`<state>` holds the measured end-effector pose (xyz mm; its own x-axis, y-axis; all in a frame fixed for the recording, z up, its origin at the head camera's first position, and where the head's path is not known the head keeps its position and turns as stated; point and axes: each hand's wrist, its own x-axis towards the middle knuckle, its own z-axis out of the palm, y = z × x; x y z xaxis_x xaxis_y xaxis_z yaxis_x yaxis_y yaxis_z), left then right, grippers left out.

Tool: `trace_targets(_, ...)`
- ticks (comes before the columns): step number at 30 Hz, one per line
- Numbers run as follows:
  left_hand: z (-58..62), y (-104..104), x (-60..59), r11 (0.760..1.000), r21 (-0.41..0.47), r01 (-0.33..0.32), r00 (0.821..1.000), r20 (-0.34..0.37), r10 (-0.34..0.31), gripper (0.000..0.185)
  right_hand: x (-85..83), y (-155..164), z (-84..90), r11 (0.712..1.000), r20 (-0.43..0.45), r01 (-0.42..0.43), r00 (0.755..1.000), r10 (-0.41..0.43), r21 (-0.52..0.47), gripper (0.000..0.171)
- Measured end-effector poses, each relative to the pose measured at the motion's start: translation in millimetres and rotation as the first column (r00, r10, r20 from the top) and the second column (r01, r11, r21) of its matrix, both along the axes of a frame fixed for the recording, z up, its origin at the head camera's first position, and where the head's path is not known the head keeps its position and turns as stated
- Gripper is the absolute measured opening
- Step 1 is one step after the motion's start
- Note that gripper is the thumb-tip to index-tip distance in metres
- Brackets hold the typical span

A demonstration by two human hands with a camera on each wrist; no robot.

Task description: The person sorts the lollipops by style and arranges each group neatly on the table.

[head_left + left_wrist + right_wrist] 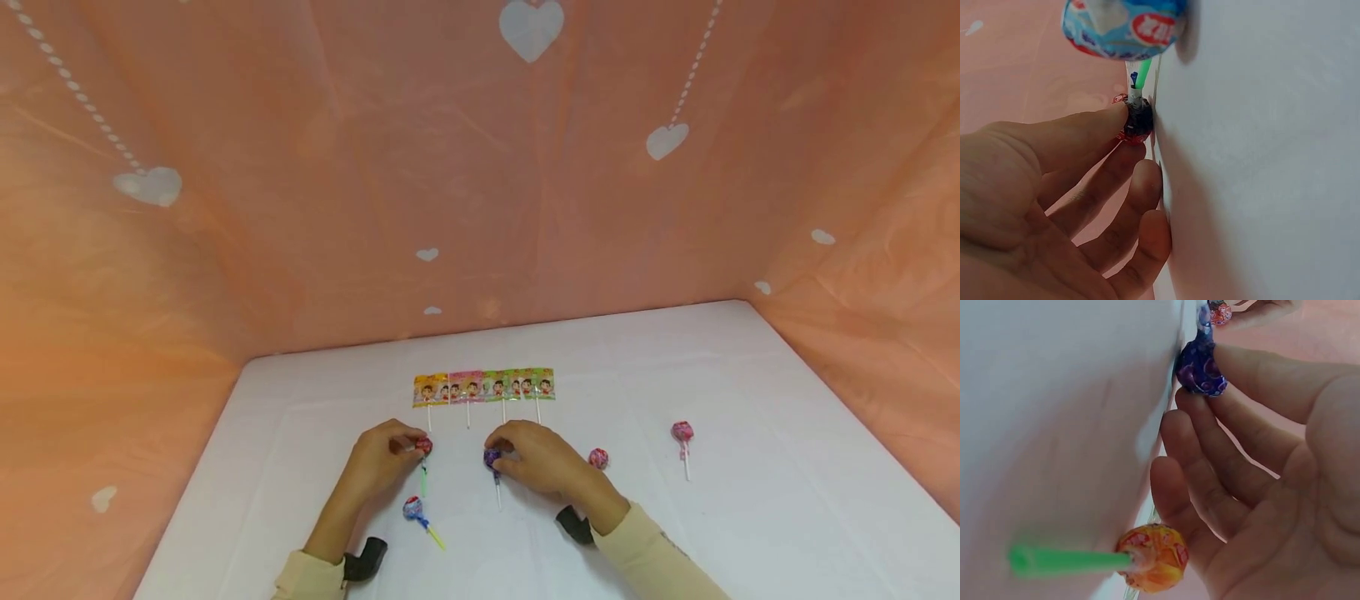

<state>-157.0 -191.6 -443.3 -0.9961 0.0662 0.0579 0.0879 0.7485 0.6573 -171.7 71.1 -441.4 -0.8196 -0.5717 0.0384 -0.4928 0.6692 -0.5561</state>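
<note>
Sleeves and wrist straps sit closest to us in the head view, at 6 o'clock. Our left hand (382,462) pinches the red lollipop (424,446) at its head, its green stick pointing toward 6. Our right hand (543,458) pinches the purple lollipop (491,457), white stick trailing toward 6. Both lie on the white surface (750,517), the hands apart from each other. At 7 o'clock from the red one lies a blue lollipop (413,507) with a yellow stick. At 12 o'clock from the hands lies a row of flat packets (483,387) on white sticks. At 3 o'clock of the right hand sits a pink lollipop (597,458), and farther that way another lollipop (682,432).

From the left wrist, we see thumb and forefinger closed on the red lollipop (1137,120) against the surface (1260,187); the blue lollipop (1124,26) is at 12 o'clock.

From the right wrist, thumb and fingers clamp the purple lollipop (1199,367); an orange lollipop (1152,557) on a green stick is at 6 o'clock.
</note>
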Motion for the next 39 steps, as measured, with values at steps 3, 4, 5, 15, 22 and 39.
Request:
trace_targets(3,-1.5,0.1,0.5,1.000,-0.008,0.000,1.000,0.001,0.000,0.017,0.7,1.3,-0.3,1.000,0.001,0.007,1.000,-0.007,0.009,0.020)
trace_targets(4,-2.0,0.1,0.7,1.000,-0.012,0.000,1.000,0.000,0.000,0.017,0.6,1.8,-0.6,1.000,-0.003,0.010,1.000,-0.010,0.009,0.019)
trace_targets(5,-2.3,0.0,1.0,1.000,-0.011,0.000,1.000,0.001,0.000,0.017,0.3,2.2,-0.5,1.000,-0.006,0.017,1.000,-0.017,0.010,0.019)
trace_targets(15,-8.6,1.9,-1.2,1.000,-0.003,0.005,1.000,-0.011,-0.005,0.018,-13.2,-0.2,0.0,0.998,-0.163,-0.013,0.986,0.022,0.055,0.019)
trace_targets(22,-5.0,1.7,-1.8,0.999,-0.031,0.007,1.000,-0.008,-0.007,0.017,-5.6,-8.8,-5.4,1.000,-0.186,-0.024,0.982,0.028,0.020,0.025)
trace_targets(39,-2.5,0.0,0.8,1.000,-0.027,-0.001,1.000,-0.018,0.000,0.018,-19.4,-23.4,3.8,1.000,-0.151,-0.008,0.989,0.008,0.005,0.022)
